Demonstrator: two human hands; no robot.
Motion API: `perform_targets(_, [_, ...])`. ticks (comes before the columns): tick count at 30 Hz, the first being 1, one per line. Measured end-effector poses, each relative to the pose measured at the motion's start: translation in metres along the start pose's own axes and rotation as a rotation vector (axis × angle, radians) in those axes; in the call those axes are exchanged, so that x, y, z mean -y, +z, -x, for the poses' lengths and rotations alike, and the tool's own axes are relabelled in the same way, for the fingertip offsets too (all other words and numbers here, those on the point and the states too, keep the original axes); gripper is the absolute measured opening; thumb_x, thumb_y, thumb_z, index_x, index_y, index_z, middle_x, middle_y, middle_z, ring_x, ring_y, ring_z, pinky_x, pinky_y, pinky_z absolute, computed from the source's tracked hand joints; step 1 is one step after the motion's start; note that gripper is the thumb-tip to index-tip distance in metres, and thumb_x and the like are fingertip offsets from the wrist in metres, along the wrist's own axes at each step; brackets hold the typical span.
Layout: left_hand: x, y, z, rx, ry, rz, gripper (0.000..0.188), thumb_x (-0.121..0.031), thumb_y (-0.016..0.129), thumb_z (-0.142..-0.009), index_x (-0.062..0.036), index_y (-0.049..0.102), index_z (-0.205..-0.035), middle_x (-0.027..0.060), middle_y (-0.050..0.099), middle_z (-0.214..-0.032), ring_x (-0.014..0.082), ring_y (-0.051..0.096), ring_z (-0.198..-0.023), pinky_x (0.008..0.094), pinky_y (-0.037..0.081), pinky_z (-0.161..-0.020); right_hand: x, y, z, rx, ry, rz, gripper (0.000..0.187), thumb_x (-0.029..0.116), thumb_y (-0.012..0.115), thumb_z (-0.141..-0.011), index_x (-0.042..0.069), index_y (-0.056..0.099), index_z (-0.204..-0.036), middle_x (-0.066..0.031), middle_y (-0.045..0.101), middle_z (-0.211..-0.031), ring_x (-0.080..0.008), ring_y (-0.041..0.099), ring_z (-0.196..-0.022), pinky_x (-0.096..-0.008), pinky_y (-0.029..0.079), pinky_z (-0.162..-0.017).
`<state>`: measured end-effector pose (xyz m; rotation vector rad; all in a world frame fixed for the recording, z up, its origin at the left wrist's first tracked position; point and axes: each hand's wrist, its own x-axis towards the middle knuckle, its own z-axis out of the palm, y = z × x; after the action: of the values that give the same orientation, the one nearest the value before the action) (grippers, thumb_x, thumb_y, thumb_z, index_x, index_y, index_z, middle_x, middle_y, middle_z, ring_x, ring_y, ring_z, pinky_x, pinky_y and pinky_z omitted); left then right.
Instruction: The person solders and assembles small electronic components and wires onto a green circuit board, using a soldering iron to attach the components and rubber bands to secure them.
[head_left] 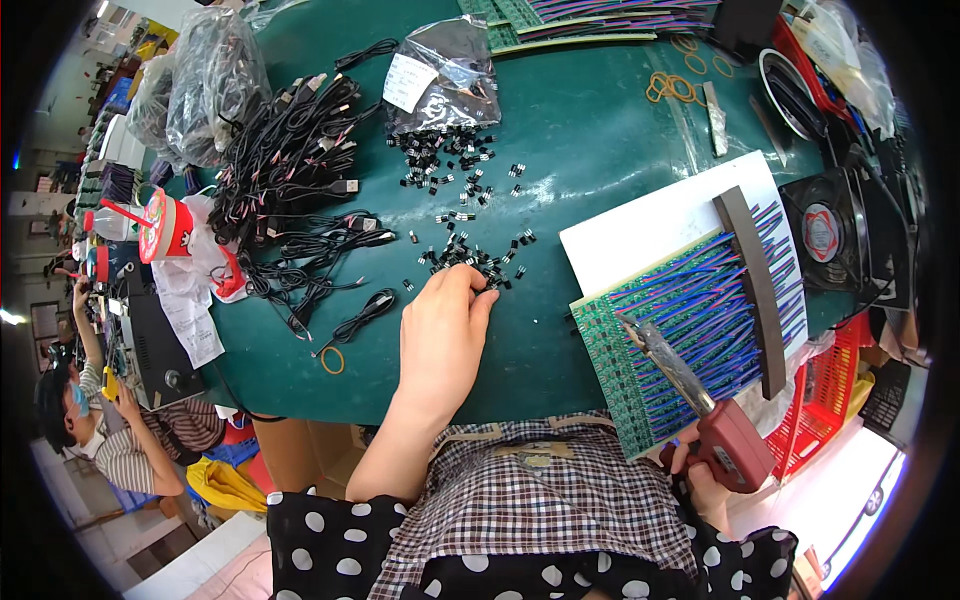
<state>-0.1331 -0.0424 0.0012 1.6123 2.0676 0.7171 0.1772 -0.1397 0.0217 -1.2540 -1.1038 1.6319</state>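
Note:
My left hand (442, 330) reaches into a loose pile of small black electronic components (462, 250) with metal legs. Its thumb and fingers are pinched together; whatever lies between the fingertips is hidden. At the lower right, my right hand (706, 488) is closed round the dark red handle of a soldering gun (742, 446). The gun's metal barrel slants up and left over a panel of green circuit boards (600, 345), its tip near the panel's left part. Rows of blue and purple wires (690, 300) lie across the boards, under a dark bar (757, 290).
Bundled black USB cables (295, 150) and a rubber band (333, 360) lie left. A clear bag (450, 75) is behind the components. Right stand a white board (660, 215) under the panel, a black fan (822, 235) and a red basket (820, 400). A person works far left.

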Motion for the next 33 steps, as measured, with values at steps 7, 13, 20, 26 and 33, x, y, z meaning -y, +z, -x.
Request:
perform_targets(7, [-0.008,-0.011,0.006,0.241,-0.13,0.66,0.01,0.005,0.06,-0.081,0.0064,0.063,-0.09,0.0098,0.061,-0.082,0.0156,0.063,-0.072,0.0257,0.052,-0.068,-0.006,-0.004,0.003,-0.019,0.059,-0.147,0.039,0.001,0.059,-0.078,-0.005,0.047,-0.114,-0.0125,0.056,-0.101,-0.0142,0.056,-0.068,-0.0247,0.045,-0.06])
perform_targets(13, [-0.039,0.011,0.032,0.37,-0.373,1.149,0.014,0.008,0.055,-0.084,0.0056,0.058,-0.097,0.0075,0.06,-0.087,0.0158,0.063,-0.08,0.0263,0.053,-0.074,0.001,-0.004,0.0,-0.031,0.117,-0.031,0.038,-0.003,0.062,-0.075,-0.006,0.05,-0.111,-0.0099,0.06,-0.088,-0.0145,0.059,-0.066,-0.0265,0.047,-0.063])
perform_targets(20, [-0.05,0.024,0.034,0.281,-0.272,1.017,0.033,0.007,0.054,-0.083,-0.0003,0.047,-0.115,0.0025,0.056,-0.081,0.0088,0.061,-0.077,0.0217,0.05,-0.07,-0.005,-0.012,0.003,0.044,0.119,0.028,0.054,0.023,0.069,-0.079,-0.006,0.045,-0.117,-0.0153,0.053,-0.105,-0.0188,0.054,-0.064,-0.027,0.045,-0.054])
perform_targets(26, [-0.047,0.028,0.03,0.363,-0.28,1.05,0.038,0.008,0.052,-0.083,-0.0028,0.04,-0.118,0.0019,0.056,-0.081,0.0069,0.058,-0.077,0.0206,0.047,-0.067,-0.007,-0.015,0.003,0.08,0.156,0.096,0.06,0.031,0.074,-0.077,-0.004,0.046,-0.117,-0.0133,0.055,-0.101,-0.0175,0.054,-0.065,-0.0254,0.043,-0.054])
perform_targets(33, [-0.047,0.025,0.025,0.409,-0.316,1.048,0.041,0.009,0.05,-0.083,-0.0035,0.037,-0.12,0.0038,0.06,-0.088,0.0075,0.058,-0.08,0.0206,0.046,-0.07,-0.033,-0.025,0.019,-0.028,0.097,0.668,0.036,0.008,0.073,-0.06,0.005,0.064,-0.095,-0.0079,0.065,-0.087,-0.024,0.064,-0.069,-0.029,0.051,-0.063])
